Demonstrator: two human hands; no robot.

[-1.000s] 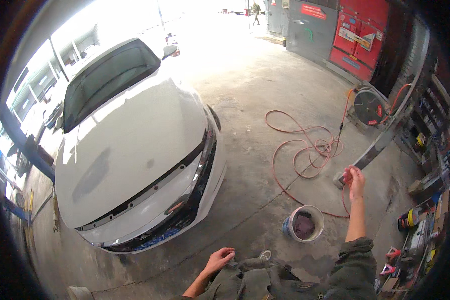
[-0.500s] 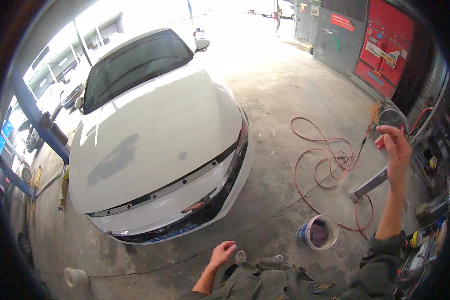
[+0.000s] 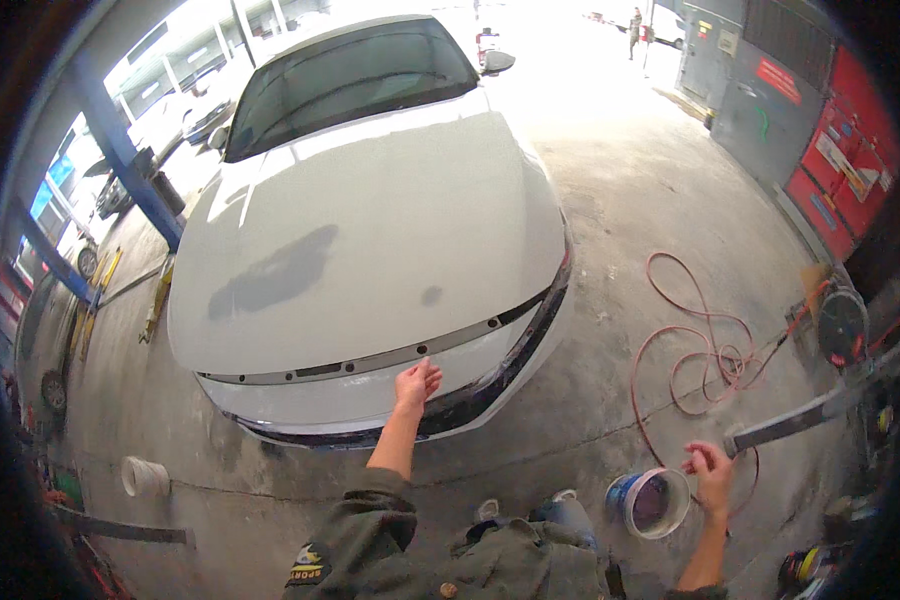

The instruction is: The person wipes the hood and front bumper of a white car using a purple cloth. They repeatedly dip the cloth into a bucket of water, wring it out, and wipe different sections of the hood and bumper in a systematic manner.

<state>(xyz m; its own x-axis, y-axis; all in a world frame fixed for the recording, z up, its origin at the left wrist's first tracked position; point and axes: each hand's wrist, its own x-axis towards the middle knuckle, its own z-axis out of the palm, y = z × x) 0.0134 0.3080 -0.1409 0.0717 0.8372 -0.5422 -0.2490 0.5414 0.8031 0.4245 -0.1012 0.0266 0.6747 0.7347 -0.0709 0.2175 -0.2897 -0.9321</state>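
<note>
My left hand (image 3: 418, 384) is stretched forward over the front edge of a white car, its fingers loosely bent and nothing visible in them. Below it is the car's front bumper (image 3: 345, 404). The pale, dull hood (image 3: 400, 230) bears a large grey smear and a smaller grey spot. My right hand (image 3: 708, 472) hangs low on the right, fingers half curled and apart, with no object seen in it. Just left of that hand stands a round bucket (image 3: 678, 512) with dark purplish contents; whether they touch is hard to tell.
A reddish hose (image 3: 660, 340) lies in loops on the concrete floor, beside a grey metal beam (image 3: 790, 425). A white bucket (image 3: 146, 477) stands at the left. Blue lift posts (image 3: 120, 150) rise beyond it. Red cabinets (image 3: 838, 175) line the right wall.
My left hand has reached forward and up to the car's front. My right hand has dropped from high on the right down beside the bucket. The view has shifted, bringing the car rightward.
</note>
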